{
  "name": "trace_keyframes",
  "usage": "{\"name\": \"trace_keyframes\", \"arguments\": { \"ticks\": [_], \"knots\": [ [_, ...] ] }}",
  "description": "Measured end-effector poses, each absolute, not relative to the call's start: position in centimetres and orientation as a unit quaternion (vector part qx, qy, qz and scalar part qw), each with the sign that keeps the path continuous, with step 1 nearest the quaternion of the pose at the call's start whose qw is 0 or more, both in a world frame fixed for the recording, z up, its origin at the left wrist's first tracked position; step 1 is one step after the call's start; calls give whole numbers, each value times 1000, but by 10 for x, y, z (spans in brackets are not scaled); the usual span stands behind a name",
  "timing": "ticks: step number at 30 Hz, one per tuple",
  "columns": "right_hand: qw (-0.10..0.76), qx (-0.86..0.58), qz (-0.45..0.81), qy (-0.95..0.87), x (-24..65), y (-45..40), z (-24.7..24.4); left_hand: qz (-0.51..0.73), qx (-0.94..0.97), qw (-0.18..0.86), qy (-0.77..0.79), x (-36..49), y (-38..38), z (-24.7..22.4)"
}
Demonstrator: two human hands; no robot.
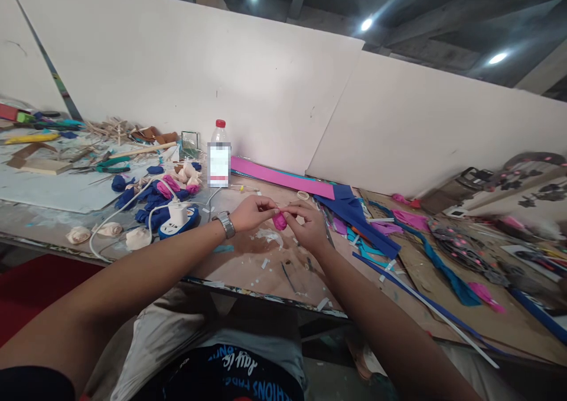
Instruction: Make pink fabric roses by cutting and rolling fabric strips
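Observation:
A small crumpled pink paper piece (280,221) hangs between both hands above the worktable. My left hand (257,212), with a metal watch (225,224) at the wrist, pinches its top from the left. From the right, my right hand (305,221) pinches the same piece, the fingertips of the two hands nearly touching. Blue, pink and cream crumpled paper pieces (155,199) lie to the left around a blue and white power socket (178,221) with a white plug and cable.
A red-capped bottle (220,153) stands behind the hands. Pink paper strips (283,178) and blue paper (354,212) lie behind and to the right. Green-handled pliers (113,165) and sticks are at the left. White boards (266,82) rise behind the table (248,271).

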State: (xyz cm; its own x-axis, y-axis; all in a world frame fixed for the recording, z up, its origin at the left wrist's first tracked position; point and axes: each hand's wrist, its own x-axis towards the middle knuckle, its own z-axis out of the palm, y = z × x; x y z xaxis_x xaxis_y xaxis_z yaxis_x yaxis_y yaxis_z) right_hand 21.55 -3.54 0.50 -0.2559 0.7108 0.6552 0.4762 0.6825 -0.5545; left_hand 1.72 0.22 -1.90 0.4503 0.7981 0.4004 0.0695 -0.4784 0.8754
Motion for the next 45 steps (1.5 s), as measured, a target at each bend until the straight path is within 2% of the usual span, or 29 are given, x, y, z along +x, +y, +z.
{"name": "trace_keyframes", "arguments": {
  "ticks": [6,13,17,31,39,45],
  "knots": [
    [476,-400,148,-769,216,-34,3,438,736,425,291,17,4,-21],
    [487,-407,319,-704,217,-30,-2,439,723,447,290,17,-1,-13],
    [479,-391,376,-691,216,-27,-5,432,724,445,303,15,-3,-9],
    [469,-420,295,-719,221,-16,-21,418,730,453,295,17,2,-19],
    [485,-410,313,-706,220,-17,-19,404,754,412,313,19,0,-21],
    [473,-394,338,-712,221,-17,-19,422,730,444,304,19,2,-20]
  ]
}}
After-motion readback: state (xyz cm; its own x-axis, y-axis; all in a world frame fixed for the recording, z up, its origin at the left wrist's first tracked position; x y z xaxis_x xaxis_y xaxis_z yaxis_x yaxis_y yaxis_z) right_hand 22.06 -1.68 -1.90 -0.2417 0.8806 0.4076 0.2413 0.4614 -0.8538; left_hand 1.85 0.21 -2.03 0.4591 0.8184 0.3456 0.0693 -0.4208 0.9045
